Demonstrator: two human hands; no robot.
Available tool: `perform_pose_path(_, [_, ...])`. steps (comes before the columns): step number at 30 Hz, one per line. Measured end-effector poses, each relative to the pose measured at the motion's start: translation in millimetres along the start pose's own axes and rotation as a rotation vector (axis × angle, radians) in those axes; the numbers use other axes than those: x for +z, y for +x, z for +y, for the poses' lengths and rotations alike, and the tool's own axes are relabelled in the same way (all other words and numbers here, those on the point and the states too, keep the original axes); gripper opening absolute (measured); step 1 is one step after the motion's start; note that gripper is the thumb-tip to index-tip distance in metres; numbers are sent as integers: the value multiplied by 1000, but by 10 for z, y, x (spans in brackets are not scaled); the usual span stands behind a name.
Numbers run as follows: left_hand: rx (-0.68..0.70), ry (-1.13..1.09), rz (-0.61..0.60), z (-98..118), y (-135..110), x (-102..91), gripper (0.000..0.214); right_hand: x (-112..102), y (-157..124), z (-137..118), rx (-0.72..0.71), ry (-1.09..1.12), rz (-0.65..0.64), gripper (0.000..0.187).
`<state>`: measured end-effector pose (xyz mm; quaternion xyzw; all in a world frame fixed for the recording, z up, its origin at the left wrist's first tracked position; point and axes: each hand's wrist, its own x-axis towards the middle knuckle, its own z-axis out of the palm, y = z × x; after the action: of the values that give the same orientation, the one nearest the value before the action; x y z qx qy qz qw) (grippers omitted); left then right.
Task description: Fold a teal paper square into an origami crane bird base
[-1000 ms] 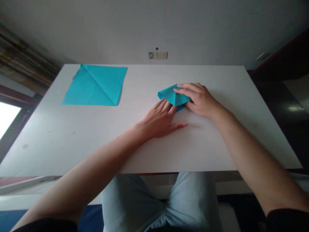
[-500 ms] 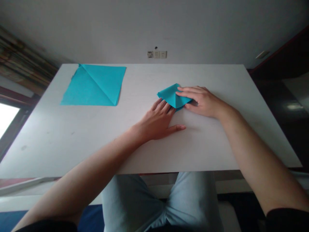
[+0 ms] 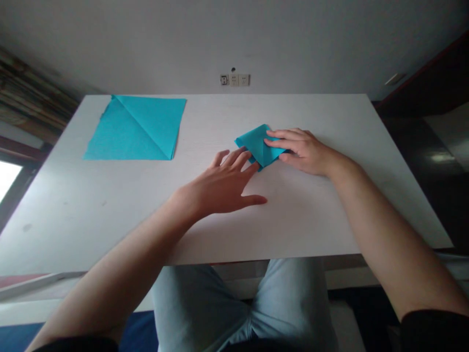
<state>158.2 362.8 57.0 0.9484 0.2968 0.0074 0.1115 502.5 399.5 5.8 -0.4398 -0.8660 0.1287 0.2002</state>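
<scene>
A small folded piece of teal paper (image 3: 256, 144) lies on the white table (image 3: 300, 220), right of centre. My right hand (image 3: 302, 150) lies on its right side, fingers stretched flat and pressing the paper down. My left hand (image 3: 222, 185) hovers just left of and below the folded paper, fingers spread and open, its fingertips close to the paper's lower left edge. It holds nothing.
A larger teal sheet (image 3: 137, 129) with a diagonal crease lies flat at the table's far left. Wall sockets (image 3: 234, 79) sit on the wall behind the table. My knees show below the table's near edge.
My left hand has drawn back left and lifted off the folded paper, fingers spreading. My right hand stays pressed on the paper.
</scene>
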Motion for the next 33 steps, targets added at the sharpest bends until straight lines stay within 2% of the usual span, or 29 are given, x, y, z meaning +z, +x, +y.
perform_pose_path(3, [4, 10, 7, -101, -1, -159, 65, 18, 16, -2, 6, 13, 16, 55])
perform_pose_path(5, [-11, -32, 39, -154, 32, -276, 44, 26, 29, -13, 13, 10, 19, 53])
perform_pose_path(7, [-105, -146, 153, -189, 83, -365, 23, 27, 39, -28, 24, 7, 14, 51])
perform_pose_path(9, [-184, -179, 258, -215, 144, -386, 15, 21, 42, -40, 26, 13, 12, 49])
perform_pose_path(11, [-214, -137, 312, -249, 210, -327, 27, 12, 41, -44, 23, 18, 18, 49])
perform_pose_path(13, [-169, -88, 317, -295, 269, -215, 46, 6, 38, -42, 25, 14, 28, 49])
perform_pose_path(14, [-128, -83, 312, -319, 293, -154, 48, 6, 37, -41, 29, 10, 30, 48])
perform_pose_path(17, [-22, -108, 263, -381, 338, -16, 38, 19, 37, -40, 29, 7, 27, 48])
perform_pose_path(19, [0, -127, 241, -403, 352, 23, 35, 37, 38, -40, 23, 7, 35, 48])
perform_pose_path(33, [-74, -172, 217, -430, 365, 104, 42, 93, 46, -91, 49, -27, 61, 51])
